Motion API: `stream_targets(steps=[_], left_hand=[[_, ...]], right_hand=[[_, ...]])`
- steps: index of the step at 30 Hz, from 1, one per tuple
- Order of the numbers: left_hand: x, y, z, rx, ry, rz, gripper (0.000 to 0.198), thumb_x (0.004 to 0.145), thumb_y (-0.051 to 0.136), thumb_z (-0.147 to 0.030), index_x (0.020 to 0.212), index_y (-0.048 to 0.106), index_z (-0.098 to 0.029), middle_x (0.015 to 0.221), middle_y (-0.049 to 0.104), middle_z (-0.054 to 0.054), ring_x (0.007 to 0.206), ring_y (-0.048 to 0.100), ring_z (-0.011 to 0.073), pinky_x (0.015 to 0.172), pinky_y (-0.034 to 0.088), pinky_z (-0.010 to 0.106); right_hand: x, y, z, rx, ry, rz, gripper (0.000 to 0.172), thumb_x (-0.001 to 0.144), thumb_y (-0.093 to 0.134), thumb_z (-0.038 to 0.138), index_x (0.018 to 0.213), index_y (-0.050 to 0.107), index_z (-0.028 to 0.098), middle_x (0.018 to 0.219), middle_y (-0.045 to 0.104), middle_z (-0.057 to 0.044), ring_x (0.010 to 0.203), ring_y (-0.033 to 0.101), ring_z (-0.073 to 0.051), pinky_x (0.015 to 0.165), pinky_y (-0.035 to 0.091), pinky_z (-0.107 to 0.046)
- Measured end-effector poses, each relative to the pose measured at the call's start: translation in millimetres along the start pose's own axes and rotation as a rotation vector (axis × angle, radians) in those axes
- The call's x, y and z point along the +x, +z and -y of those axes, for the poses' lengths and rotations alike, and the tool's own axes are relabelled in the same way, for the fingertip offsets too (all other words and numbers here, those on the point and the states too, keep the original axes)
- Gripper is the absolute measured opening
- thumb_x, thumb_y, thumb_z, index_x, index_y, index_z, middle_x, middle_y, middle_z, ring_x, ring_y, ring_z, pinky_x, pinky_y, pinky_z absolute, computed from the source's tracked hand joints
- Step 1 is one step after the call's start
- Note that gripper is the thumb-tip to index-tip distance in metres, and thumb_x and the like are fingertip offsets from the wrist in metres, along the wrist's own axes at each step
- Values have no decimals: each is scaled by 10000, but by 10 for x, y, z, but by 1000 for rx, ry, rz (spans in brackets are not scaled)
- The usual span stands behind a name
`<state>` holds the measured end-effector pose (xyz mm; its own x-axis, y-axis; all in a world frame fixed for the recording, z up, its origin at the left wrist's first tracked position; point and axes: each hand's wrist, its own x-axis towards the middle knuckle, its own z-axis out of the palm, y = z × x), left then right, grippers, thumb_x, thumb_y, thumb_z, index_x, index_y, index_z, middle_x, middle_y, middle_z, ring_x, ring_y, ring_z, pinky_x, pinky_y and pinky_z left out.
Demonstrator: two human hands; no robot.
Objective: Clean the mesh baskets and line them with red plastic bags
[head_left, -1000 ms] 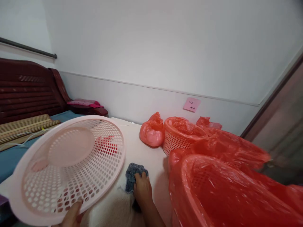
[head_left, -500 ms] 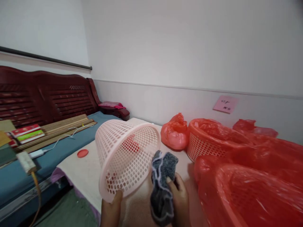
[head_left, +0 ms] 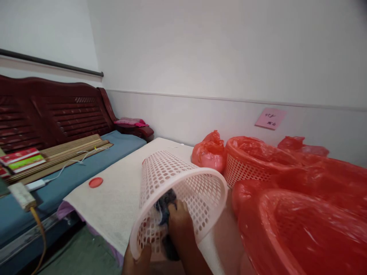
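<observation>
A pale pink perforated plastic basket (head_left: 169,168) lies tilted on its side over the white-covered table, its mouth towards me. My left hand (head_left: 140,256) grips the lower left part of its rim, thumb over the inside edge. My right hand (head_left: 179,221) reaches through the mouth, its fingers closed on a dark grey sock (head_left: 166,200) with a whitish seam. Part of the sock hangs down below the hand, against the basket's lower wall. The hand and the basket's side hide the rest of it.
Right of the basket stand a red-bag-lined basket (head_left: 246,172) and a larger red-lined one (head_left: 275,225). A knotted red bag (head_left: 210,151) sits by the wall. Left on the table lies a red lid-like disc (head_left: 95,182). A blue-cushioned bench (head_left: 69,175) holds a power strip (head_left: 21,194).
My right hand has carried the sock left and into the basket's mouth. The basket has shifted right and turned, with my left hand still on its rim.
</observation>
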<state>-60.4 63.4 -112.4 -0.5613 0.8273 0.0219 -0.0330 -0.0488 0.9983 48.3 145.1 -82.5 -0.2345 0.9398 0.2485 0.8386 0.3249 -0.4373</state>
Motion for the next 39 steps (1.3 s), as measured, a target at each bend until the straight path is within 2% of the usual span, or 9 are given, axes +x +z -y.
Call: stream_targets(steps=[4,10,14,21,25,29,33,36,39], left_hand=[[66,-94,-51,11,20,47,542,785,540,-324,1299,529,-153,1334,628,89,1290,527,282,1050,477,376],[225,-226,-92,172,57,125,477,848,498,-390,1279,545,-193,1334,614,73,1283,522,268,1119,383,421],[264,-232,-124,275,65,138,478,869,473,-436,1276,536,-194,1346,590,92,1276,514,274,1125,352,459],[334,-163,-211,244,24,151,573,785,583,-540,1239,567,-192,1283,624,102,1196,571,290,1064,403,453],[296,-108,-256,216,61,149,535,785,596,-520,1212,578,-199,1263,615,103,1155,583,283,994,462,431],[201,-22,-166,187,107,140,587,736,660,-479,1247,570,-203,1308,576,119,1159,581,298,953,507,426],[105,99,78,103,-54,177,719,715,671,-507,1321,516,-153,1266,618,187,1147,614,325,909,541,428],[71,184,252,-40,-60,265,807,726,582,-658,1342,487,-145,1261,627,200,1166,607,344,944,524,439],[60,203,351,-214,-41,275,1054,648,464,-851,1422,348,-145,1367,529,228,1225,556,380,950,514,464]], right_hand=[[-104,-50,-95,59,-30,42,316,814,516,115,1093,652,175,1180,606,-130,1107,531,-283,986,432,-418],[-485,-191,16,295,-130,361,760,627,792,362,1327,533,218,1474,436,-159,1334,414,-356,1110,324,-523],[-512,-114,49,172,-128,442,933,546,828,306,1399,461,225,1509,389,-201,1355,371,-427,1103,283,-608],[-557,359,26,87,-155,264,948,554,722,230,1441,393,170,1520,364,-225,1357,348,-439,1097,288,-620],[-555,482,112,157,-147,55,763,653,649,189,1391,456,161,1449,452,-217,1296,425,-388,1067,354,-580],[-487,324,181,387,-115,-67,604,759,591,213,1351,474,221,1361,512,-160,1184,511,-303,1005,441,-475],[-427,103,168,595,-82,-104,463,740,568,182,1202,562,213,1240,562,-121,1120,534,-261,985,454,-417],[-393,-20,177,789,-102,-71,376,699,578,176,1072,594,216,1120,594,-79,991,573,-224,888,493,-359],[-357,-130,204,1039,-17,-1,440,686,617,220,1124,574,226,1102,611,-54,994,588,-216,862,499,-336]])
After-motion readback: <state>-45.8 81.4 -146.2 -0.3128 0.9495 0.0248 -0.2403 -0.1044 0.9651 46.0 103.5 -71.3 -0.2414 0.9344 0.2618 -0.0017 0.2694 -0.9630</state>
